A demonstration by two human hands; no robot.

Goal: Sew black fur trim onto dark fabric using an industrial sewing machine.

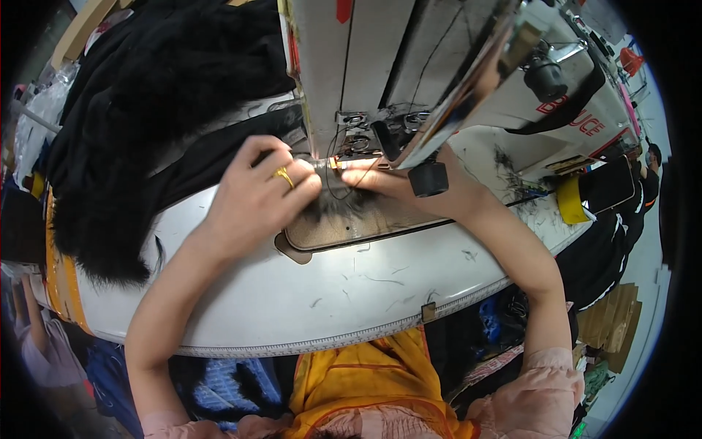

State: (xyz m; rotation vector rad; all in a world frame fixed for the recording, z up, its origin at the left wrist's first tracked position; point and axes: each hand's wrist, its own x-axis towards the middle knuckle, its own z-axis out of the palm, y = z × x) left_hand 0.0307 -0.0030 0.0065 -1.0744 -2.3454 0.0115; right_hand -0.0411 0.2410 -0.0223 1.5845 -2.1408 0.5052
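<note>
Both hands are right up at the needle of the sewing machine [439, 66]. The left hand [259, 194] (gold ring [284, 175] on one finger) has its fingers curled and pinched down on a small dark furry piece of fabric [344, 205] lying on the metal plate [351, 227] under the machine head. The right hand [387, 179] comes in from the right with its fingers stretched flat, tips pressing that same piece just beside the needle, so it's not really gripping, more holding it down. A black knob [428, 179] on the machine covers part of that hand. Further left, a big heap of black furry cloth [146, 110] sprawls over the far left of the white tabletop [329, 293], which has bits of thread and fluff scattered on it. A measuring strip [329, 342] runs along the near edge.
</note>
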